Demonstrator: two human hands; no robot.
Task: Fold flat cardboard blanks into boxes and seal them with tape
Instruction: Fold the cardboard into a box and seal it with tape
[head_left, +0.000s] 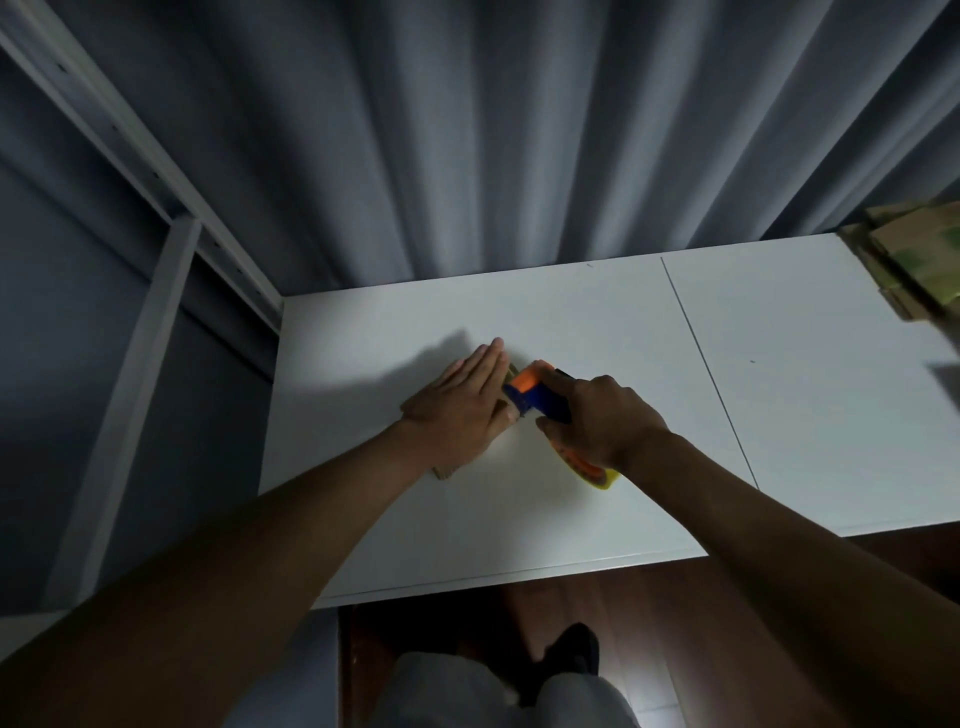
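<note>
On white table (571, 322), left hand (460, 402) flat on box (447, 472) (mostly hidden), right hand (605, 421) gripping tape dispenser (530, 392)

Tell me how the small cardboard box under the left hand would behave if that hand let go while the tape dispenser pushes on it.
The cardboard box looks small and thin, so probably light and apt to slide on the smooth white table. The flat left hand seems to pin it. The tape dispenser, gripped by the right hand, would likely shove it away.

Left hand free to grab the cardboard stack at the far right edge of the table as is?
Probably not. The left hand lies flat on the small box, and the right hand, gripping the tape dispenser, sits between it and the cardboard stack, across the table.
</note>
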